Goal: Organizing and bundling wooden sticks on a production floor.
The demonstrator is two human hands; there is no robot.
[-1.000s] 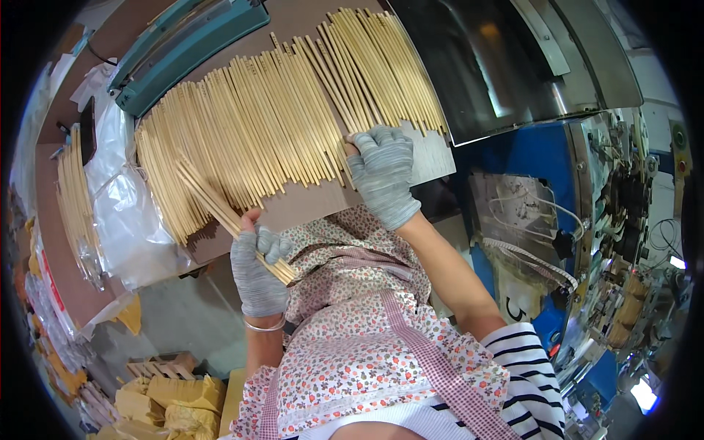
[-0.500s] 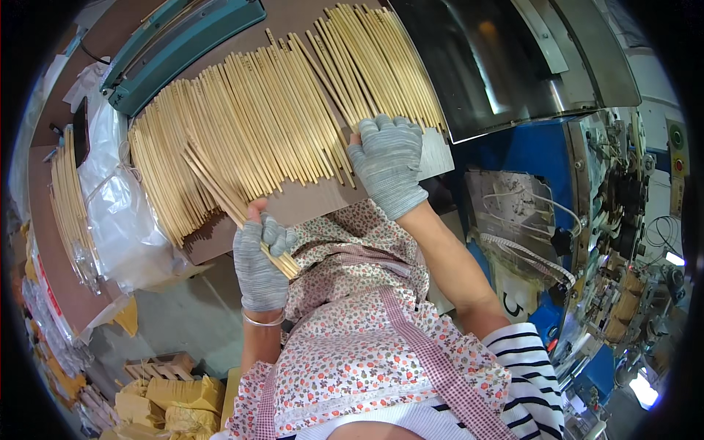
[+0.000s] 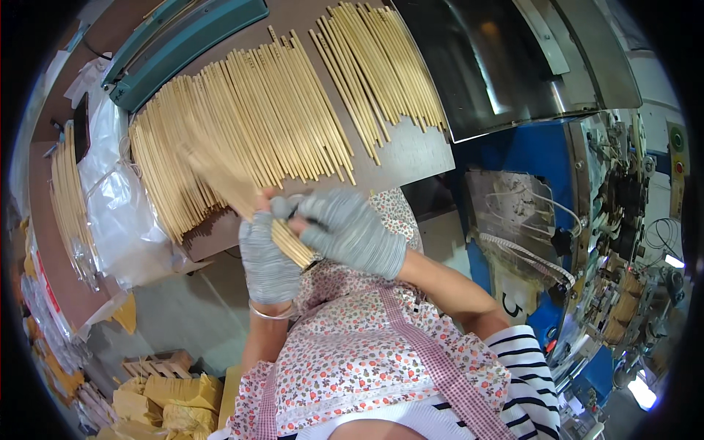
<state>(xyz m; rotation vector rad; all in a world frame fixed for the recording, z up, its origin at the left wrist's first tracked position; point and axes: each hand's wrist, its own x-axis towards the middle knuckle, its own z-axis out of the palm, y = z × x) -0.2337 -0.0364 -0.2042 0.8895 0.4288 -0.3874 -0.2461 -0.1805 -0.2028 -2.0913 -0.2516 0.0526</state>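
Note:
My gloved left hand point(image 3: 268, 258) is closed round a slanting bundle of thin wooden chopsticks point(image 3: 290, 245), whose far ends are blurred by motion. From the right, my gloved right hand point(image 3: 356, 233) reaches across to the same bundle. Its fingers curl against the chopsticks beside my left thumb, partly smeared. Beyond both hands, a wide row of loose chopsticks point(image 3: 253, 117) lies side by side on the brown table point(image 3: 367, 176). A smaller group of chopsticks point(image 3: 385, 70) lies to its right, with a gap between the two. Some far ends carry small dark marks.
A teal metal device point(image 3: 183, 48) stands at the back left. Left of the row are clear plastic bags point(image 3: 121, 227) and more chopsticks point(image 3: 70, 198). A dark, shiny machine panel point(image 3: 484, 66) borders the right side. Yellow packages point(image 3: 183, 396) sit low on the left.
My right hand has moved left and toward me, from the right-hand chopsticks to the bundle in my left hand. The bundle looks thicker, and the gap between the groups is wider.

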